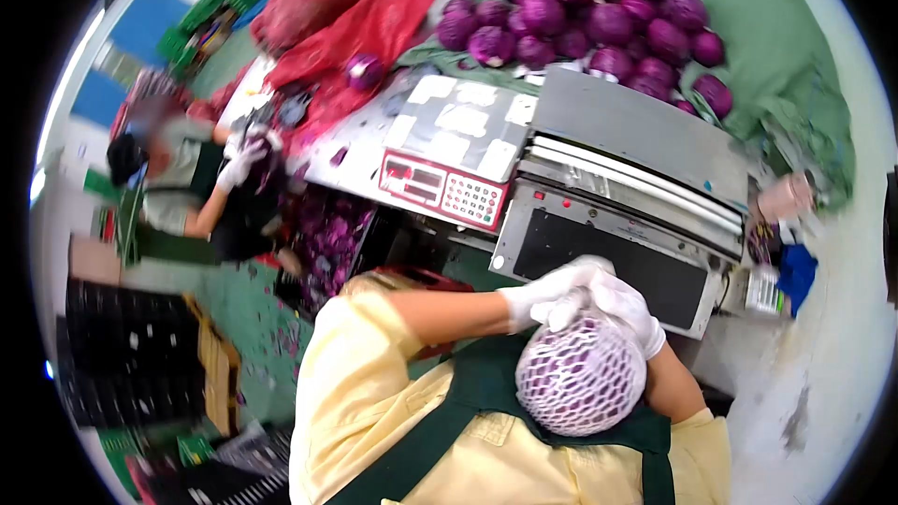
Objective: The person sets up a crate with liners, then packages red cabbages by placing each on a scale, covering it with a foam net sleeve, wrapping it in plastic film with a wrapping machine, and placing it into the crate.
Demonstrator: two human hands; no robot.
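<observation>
A red cabbage in a white foam net (582, 376) is held against my chest. My left hand (561, 292), in a white glove, is closed at the top of the net, fingers bunched around its gathered end. My right hand (625, 307), also gloved, wraps the far right side of the net's top, close against the left. The fingers overlap, and the net's end is partly hidden between them. Just beyond my hands stands a wrapping machine (608, 257) with a black plate and a white film roll.
A scale with a red keypad (444, 189) stands left of the machine. Red cabbages (608, 23) are heaped on green cloth behind it. At left, a co-worker (173, 178) in white gloves holds a cabbage above a bin of purple leaves (327, 243). Black crates (126, 346) are stacked lower left.
</observation>
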